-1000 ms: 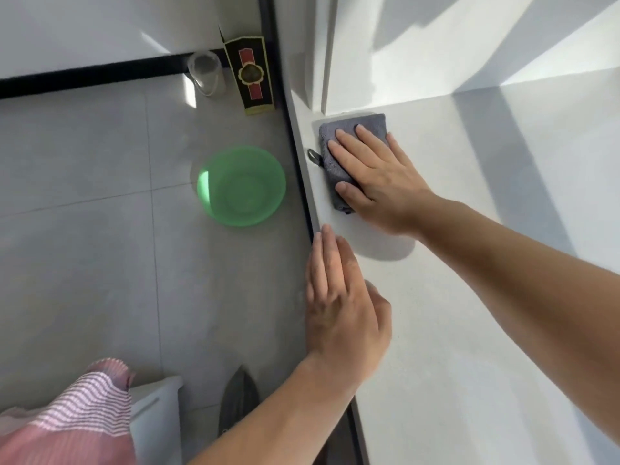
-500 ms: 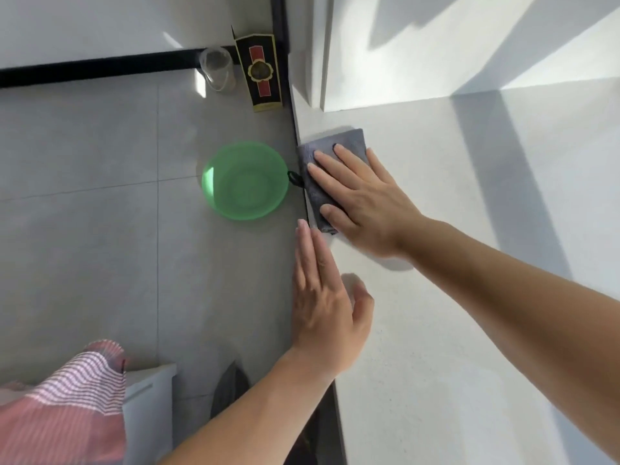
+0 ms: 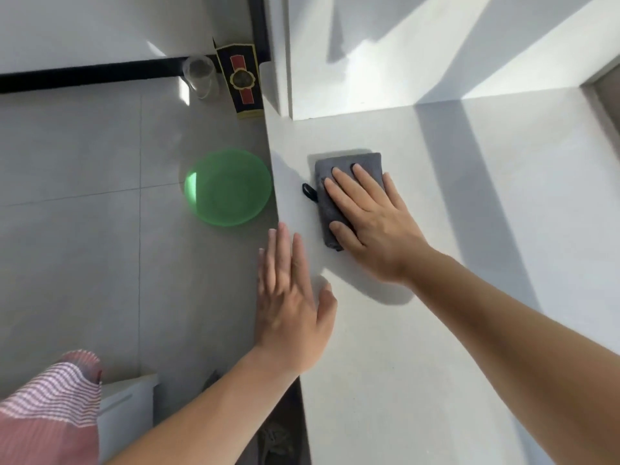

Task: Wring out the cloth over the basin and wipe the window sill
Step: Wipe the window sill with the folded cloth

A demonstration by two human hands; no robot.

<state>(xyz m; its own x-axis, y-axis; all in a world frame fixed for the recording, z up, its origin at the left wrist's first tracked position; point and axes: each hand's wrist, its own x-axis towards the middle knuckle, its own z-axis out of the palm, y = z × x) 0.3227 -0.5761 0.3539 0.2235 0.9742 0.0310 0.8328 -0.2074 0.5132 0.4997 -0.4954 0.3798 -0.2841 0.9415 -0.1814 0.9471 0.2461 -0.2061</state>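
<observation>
no readable text, box (image 3: 242,83) emblem (too blurred)

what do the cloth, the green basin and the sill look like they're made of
Cloth: soft grey fabric, probably microfibre; matte, fuzzy surface, black loop at its edge.
Basin: translucent green plastic, glossy; a bright glint sits on its left side.
Sill: smooth pale stone or tile, semi-matte, sharp square edge; which one is unclear.
</observation>
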